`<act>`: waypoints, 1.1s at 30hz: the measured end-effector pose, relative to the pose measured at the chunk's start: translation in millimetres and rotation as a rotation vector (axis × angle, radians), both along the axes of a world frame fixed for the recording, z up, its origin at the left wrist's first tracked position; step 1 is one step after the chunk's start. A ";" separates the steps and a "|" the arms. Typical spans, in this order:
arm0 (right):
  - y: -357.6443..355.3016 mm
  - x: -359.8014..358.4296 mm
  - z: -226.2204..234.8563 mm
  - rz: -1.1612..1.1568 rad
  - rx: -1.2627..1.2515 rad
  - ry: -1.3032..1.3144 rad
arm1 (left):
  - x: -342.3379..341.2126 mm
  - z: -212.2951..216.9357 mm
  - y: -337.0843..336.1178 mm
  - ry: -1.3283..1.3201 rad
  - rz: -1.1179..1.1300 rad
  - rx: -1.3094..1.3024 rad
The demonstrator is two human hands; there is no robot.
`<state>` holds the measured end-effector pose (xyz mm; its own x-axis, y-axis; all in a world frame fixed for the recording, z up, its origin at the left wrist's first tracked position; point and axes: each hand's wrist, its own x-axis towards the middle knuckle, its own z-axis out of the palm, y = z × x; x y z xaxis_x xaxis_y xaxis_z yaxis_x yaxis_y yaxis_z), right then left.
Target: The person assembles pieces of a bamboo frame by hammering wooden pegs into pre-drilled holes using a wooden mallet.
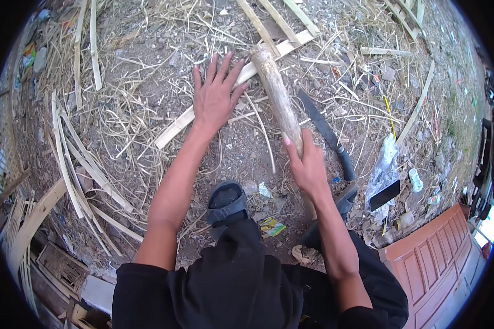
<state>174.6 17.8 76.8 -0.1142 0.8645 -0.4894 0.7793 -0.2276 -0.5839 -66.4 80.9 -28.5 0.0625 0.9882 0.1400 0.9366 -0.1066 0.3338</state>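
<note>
While gripping log (277, 93), yellow-green wrapper (273, 226) underfoot.

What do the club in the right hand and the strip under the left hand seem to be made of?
Club: rough unfinished wood, grey-brown and mottled, held in the right hand. Strip: pale split bamboo or wood, flat and bare; the left hand lies open on it.

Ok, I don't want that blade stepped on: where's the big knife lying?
In the head view the big knife lies on the dirt at the person's right, just beyond the wooden club that the right hand grips, handle pointing toward the person's feet.
</note>
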 end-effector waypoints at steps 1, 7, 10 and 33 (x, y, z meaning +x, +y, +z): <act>-1.0 -5.3 11.9 0.002 -0.011 0.001 | 1.1 4.4 -8.7 0.011 0.016 -0.025; -7.6 -28.7 32.9 0.063 0.087 0.195 | -4.4 -2.3 -7.6 0.075 -0.015 -0.035; -8.2 -21.3 30.2 0.032 0.102 0.180 | -2.2 0.2 -5.8 0.049 -0.005 -0.012; -33.0 19.4 -10.5 -0.339 -0.057 0.132 | -0.6 8.0 108.0 0.170 -0.344 0.122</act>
<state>193.9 -15.2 66.3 0.1089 0.8358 -0.5381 0.5730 -0.4951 -0.6531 -67.0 188.9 -20.5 0.4195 0.8821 0.2145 0.8800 -0.4531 0.1426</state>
